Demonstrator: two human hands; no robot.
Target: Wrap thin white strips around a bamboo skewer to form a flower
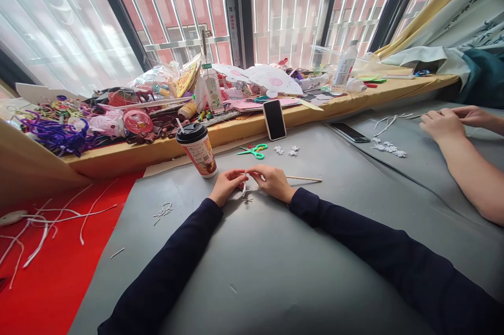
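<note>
Over the middle of the grey table (252, 261), my left hand (229, 186) and my right hand (272, 182) meet at the fingertips. Both are closed in a pinch on a short white cord piece (244, 188), which hangs down between them. A thin wooden stick (305, 179) lies at my right hand, part of it hidden behind the hand. Just below the fingers are small cord bits (247, 200). Beyond my hands lie green-handled scissors (255, 152) and two small white flower-like knots (293, 151).
A lidded paper cup (201, 154) stands left of my hands. A phone (274, 121) leans against the cluttered ledge. Short cord cuttings (163, 210) lie left; long white cords (51, 219) cross the red surface. At right, another person's hands (444, 122) work near white knots (389, 148).
</note>
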